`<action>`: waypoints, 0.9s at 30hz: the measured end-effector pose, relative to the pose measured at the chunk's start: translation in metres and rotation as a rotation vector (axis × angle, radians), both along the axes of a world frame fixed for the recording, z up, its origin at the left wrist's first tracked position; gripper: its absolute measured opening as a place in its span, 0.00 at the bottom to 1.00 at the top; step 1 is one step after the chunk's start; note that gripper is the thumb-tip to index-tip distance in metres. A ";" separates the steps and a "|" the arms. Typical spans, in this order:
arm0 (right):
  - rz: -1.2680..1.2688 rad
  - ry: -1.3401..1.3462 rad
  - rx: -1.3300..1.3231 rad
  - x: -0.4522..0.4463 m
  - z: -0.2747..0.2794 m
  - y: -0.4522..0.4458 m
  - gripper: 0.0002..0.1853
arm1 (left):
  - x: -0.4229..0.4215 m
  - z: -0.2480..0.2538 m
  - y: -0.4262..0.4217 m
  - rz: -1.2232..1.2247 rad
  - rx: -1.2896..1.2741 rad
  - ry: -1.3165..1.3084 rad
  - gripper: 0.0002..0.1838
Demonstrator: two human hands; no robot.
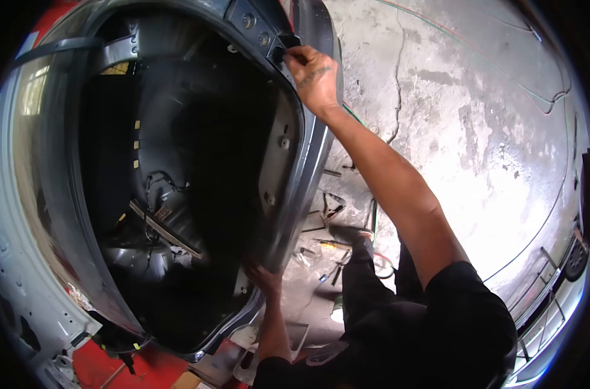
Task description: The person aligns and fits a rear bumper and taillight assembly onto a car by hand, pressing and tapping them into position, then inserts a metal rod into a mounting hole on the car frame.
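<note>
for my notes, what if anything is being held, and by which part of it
Cannot be told: the right hand has fingers bunched at the car frame, hiding any hold; the left hand, lower along it, is too shadowed to judge.

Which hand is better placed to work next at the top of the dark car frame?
Probably the right hand: its fingers are up there, at the frame. The left hand is much lower in the picture, farther away.

The floor (pixel 463 155) is pale, worn concrete with dark stains and a long crack (pixel 398 78). Scattered tools (pixel 338 271) and a yellow piece (pixel 334 244) lie near a shoe (pixel 348 233); thin hoses (pixel 558 97) trail across it.
</note>
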State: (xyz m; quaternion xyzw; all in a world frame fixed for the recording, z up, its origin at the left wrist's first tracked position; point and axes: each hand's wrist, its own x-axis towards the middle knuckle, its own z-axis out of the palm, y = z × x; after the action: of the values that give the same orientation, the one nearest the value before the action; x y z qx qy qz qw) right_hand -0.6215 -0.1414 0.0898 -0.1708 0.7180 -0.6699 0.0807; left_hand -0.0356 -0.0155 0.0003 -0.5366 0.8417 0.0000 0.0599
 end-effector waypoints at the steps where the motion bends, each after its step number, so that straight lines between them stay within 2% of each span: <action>1: -0.001 -0.013 -0.002 0.001 0.001 -0.002 0.09 | 0.004 -0.004 0.000 -0.004 -0.002 -0.012 0.67; 5: 0.012 -0.080 0.013 0.003 0.001 -0.004 0.09 | 0.030 -0.020 0.001 -0.045 -0.017 -0.067 0.68; 9: -0.015 0.002 -0.006 -0.002 -0.003 -0.006 0.12 | 0.024 -0.016 0.000 -0.043 0.009 -0.033 0.65; 21: -0.010 0.031 0.022 -0.002 -0.005 -0.013 0.12 | 0.007 -0.005 0.002 -0.023 -0.003 0.003 0.66; 24: -0.014 0.042 0.023 0.000 -0.001 -0.013 0.12 | 0.007 -0.007 -0.002 -0.082 -0.027 0.055 0.67; 27: 0.017 0.057 0.011 0.003 0.004 -0.008 0.10 | 0.011 -0.009 -0.001 -0.038 -0.005 -0.005 0.68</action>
State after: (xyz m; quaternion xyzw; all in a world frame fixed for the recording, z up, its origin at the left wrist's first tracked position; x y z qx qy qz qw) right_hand -0.6190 -0.1495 0.0943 -0.1954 0.7221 -0.6603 0.0667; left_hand -0.0249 -0.0167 -0.0088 -0.5207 0.8516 -0.0047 0.0609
